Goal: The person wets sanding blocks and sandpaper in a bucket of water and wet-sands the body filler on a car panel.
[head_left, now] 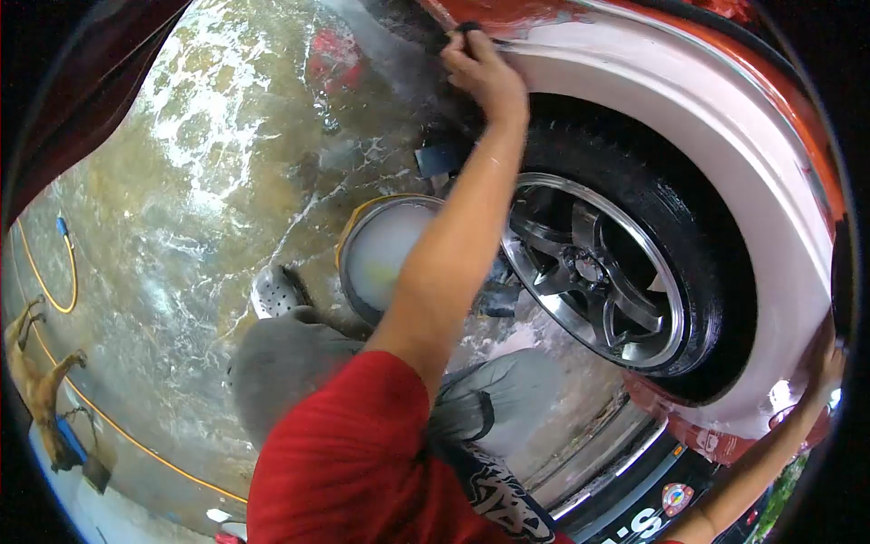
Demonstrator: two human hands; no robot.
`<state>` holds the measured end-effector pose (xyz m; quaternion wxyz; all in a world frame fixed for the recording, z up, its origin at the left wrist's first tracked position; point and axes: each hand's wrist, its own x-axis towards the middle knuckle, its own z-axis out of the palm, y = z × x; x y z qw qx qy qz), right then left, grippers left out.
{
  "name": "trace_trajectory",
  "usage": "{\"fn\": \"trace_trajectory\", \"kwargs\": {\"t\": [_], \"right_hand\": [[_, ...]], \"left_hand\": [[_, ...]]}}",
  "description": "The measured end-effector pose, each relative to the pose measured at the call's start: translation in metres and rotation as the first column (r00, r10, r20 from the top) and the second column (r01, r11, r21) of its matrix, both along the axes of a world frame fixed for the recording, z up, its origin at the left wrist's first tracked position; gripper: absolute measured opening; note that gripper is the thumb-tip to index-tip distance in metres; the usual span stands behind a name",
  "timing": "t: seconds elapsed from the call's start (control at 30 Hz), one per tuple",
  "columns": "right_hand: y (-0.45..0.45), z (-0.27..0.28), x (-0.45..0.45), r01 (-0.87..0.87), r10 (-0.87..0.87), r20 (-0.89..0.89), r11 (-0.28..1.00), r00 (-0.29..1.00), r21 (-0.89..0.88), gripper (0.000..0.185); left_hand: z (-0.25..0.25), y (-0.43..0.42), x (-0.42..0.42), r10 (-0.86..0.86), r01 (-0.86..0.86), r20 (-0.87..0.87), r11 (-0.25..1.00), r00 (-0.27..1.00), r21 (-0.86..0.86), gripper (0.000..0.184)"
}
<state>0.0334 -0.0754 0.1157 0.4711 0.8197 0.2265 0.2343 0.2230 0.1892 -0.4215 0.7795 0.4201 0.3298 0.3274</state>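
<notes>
My left hand (489, 80) reaches forward to the front end of the wheel arch. Its fingers are closed round a small black object (467, 33), whose kind I cannot make out, against the car's panel. The wheel arch (652, 77) is coated pale pinkish-white, with red-orange paint beyond it. At the far right edge my right hand (826, 361) lies against the pale panel, fingers stretched out and partly lost in the dark rim of the view. Between my hands stands the black tyre (725, 263) with its grey spoked rim (594, 267).
A bucket of cloudy water (349, 243) stands by my forearm, a dark flat piece (437, 160) beyond it. Wet concrete (199, 181) spreads left. A yellow hose (127, 433) and a brown dog (41, 385) are at the far left. Below the wheel is a dark bumper (625, 508).
</notes>
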Motion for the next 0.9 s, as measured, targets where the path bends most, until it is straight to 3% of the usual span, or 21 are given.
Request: {"fn": "trace_trajectory", "kwargs": {"t": [0.03, 0.07, 0.1, 0.17, 0.3, 0.43, 0.5, 0.6, 0.7, 0.73, 0.77, 0.83, 0.9], "right_hand": [[0.001, -0.001, 0.001, -0.002, 0.002, -0.001, 1.000, 1.000, 0.006, 0.070], [0.002, -0.001, 0.002, -0.005, 0.005, -0.003, 1.000, 1.000, 0.004, 0.070], [0.003, -0.003, 0.002, -0.009, 0.009, -0.005, 1.000, 1.000, 0.003, 0.070], [0.005, -0.004, 0.001, -0.011, 0.011, -0.002, 1.000, 1.000, 0.000, 0.069], [0.010, -0.007, 0.002, -0.029, 0.029, -0.005, 1.000, 1.000, -0.008, 0.069], [0.020, -0.010, 0.002, -0.071, 0.071, -0.007, 0.997, 0.997, -0.010, 0.068], [0.030, -0.014, 0.004, -0.108, 0.108, -0.007, 0.994, 0.994, -0.009, 0.068], [0.048, -0.021, 0.012, -0.166, 0.165, -0.019, 0.986, 0.986, -0.022, 0.068], [0.065, -0.032, 0.020, -0.214, 0.213, -0.024, 0.977, 0.977, -0.013, 0.067], [0.064, -0.032, 0.021, -0.227, 0.227, -0.021, 0.973, 0.974, -0.039, 0.067], [0.065, -0.033, 0.021, -0.240, 0.239, -0.021, 0.969, 0.971, -0.064, 0.068], [0.065, -0.035, 0.021, -0.261, 0.259, -0.035, 0.962, 0.965, -0.074, 0.068], [0.060, -0.030, 0.027, -0.307, 0.302, -0.059, 0.945, 0.951, -0.110, 0.066]], "left_hand": [[0.029, -0.003, -0.017, 0.003, 0.003, -0.069, 0.996, 0.998, 0.084, 0.038], [0.037, -0.017, -0.020, 0.077, -0.079, 0.018, 0.985, 0.997, 0.156, 0.040], [0.058, -0.030, -0.033, 0.069, -0.056, -0.048, 0.972, 0.996, 0.230, 0.039], [0.083, -0.031, -0.054, 0.073, -0.080, 0.034, 0.948, 0.997, 0.309, 0.038], [0.047, -0.019, -0.030, 0.039, -0.040, 0.011, 0.996, 0.999, 0.074, 0.039], [0.031, -0.019, -0.030, 0.049, -0.056, 0.057, 0.990, 0.997, 0.130, 0.040], [0.020, -0.011, -0.032, 0.013, -0.016, 0.128, 1.000, 0.992, 0.023, 0.037], [-0.002, 0.018, -0.043, 0.060, -0.066, 0.079, 0.995, 0.995, 0.075, 0.041], [-0.044, 0.021, -0.029, 0.063, -0.008, -0.133, 0.925, 0.989, 0.380, 0.045], [-0.043, 0.014, -0.024, -0.009, 0.067, -0.179, 0.946, 0.984, 0.316, 0.050], [-0.037, -0.003, -0.016, -0.034, 0.033, 0.001, 0.987, 0.999, 0.158, 0.053], [-0.011, -0.015, -0.021, -0.102, 0.101, -0.004, 0.990, 0.995, -0.100, 0.056], [-0.004, -0.012, -0.029, -0.112, 0.123, 0.073, 0.975, 0.991, -0.183, 0.055]]}}
